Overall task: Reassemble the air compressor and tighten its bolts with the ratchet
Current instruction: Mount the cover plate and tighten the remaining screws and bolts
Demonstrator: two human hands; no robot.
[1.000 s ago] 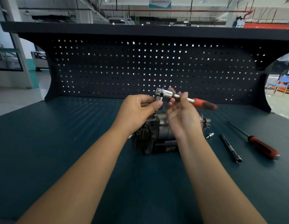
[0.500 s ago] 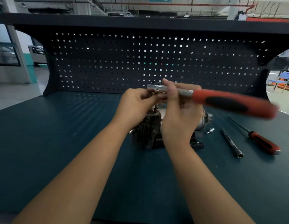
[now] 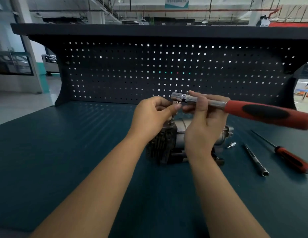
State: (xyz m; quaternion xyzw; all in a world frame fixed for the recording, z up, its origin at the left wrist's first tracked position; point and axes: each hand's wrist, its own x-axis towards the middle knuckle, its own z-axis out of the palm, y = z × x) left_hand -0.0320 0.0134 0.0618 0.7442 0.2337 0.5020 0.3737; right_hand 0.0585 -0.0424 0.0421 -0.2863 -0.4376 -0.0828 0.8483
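Centre frame: ratchet (image 3: 216,104) lies near level, red handle running off right edge. Right hand (image 3: 203,122) wraps shank beside head; left hand (image 3: 149,115) pinches thin stem (image 3: 171,119) under head. Air compressor (image 3: 162,146) sits directly below on bench (image 3: 63,152); stem drops straight to finned top.

The ratchet (image 3: 242,109) in the right hand (image 3: 201,127) has a bright, polished metal head and shank and a matt red-and-black rubbery grip. The left hand (image 3: 149,115) pinches a thin, dull metal rod (image 3: 171,119). Below both hands, the compressor (image 3: 161,145) is rough, ribbed dark metal. Right of the right hand lies a satin metal bar (image 3: 254,159) on the matt bench top (image 3: 72,160).
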